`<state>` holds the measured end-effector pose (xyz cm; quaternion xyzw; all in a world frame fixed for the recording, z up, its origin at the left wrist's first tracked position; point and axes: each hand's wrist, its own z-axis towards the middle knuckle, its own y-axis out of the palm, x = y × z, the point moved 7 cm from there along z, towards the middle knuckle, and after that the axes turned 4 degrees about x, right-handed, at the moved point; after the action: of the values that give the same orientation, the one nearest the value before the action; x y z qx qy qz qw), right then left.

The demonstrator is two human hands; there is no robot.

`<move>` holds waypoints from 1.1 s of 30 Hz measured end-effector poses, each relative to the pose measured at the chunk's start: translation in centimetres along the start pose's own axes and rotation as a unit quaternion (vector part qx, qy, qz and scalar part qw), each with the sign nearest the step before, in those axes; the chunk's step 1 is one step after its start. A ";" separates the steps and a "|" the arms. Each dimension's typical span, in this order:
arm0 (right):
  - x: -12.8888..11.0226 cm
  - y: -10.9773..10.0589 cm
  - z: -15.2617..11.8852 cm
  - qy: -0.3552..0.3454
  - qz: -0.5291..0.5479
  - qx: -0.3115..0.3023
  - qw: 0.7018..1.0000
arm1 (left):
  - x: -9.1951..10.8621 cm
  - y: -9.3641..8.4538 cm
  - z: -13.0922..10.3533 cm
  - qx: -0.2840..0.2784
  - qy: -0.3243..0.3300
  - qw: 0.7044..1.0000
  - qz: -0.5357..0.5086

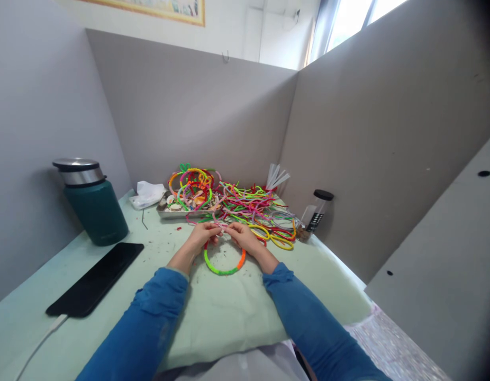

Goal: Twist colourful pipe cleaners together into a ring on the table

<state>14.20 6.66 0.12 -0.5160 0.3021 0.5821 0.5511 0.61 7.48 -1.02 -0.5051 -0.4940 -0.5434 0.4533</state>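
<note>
A multicoloured pipe-cleaner ring (221,272) hangs between my hands, its green, yellow-green and orange lower arc showing over the table. My left hand (203,236) pinches the upper left of the ring, fingers closed. On the upper right, my right hand (242,235) pinches too, its fingertips almost meeting the left ones. A bit of pink strand shows at the fingertips; the exact join there is too small to make out. Just beyond my hands lies a tangled pile of coloured pipe cleaners (253,203).
A metal tray (189,214) holds shells and finished-looking coloured rings (193,185). White tissue (147,193), a teal bottle (96,206) and a black phone (96,280) with a cable stand left. A black-lidded clear jar (314,214) and white strips (275,177) are right. Grey partitions enclose the table.
</note>
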 end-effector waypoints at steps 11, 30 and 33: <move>0.0 0.4 0.2 -0.011 -0.006 -0.017 1.000 | -0.2 -0.3 0.3 -0.001 0.017 0.999 0.027; 0.3 0.4 0.2 -0.022 -0.032 -0.016 0.999 | 0.7 0.5 -0.4 -0.035 0.028 0.999 -0.009; 0.3 0.4 0.2 -0.021 -0.030 -0.015 0.999 | 1.0 0.7 -0.5 -0.046 0.038 0.998 -0.005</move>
<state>13.83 6.84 -0.21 -0.5209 0.2656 0.5805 0.5667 1.21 6.90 0.04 -0.5018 -0.4534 -0.5863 0.4458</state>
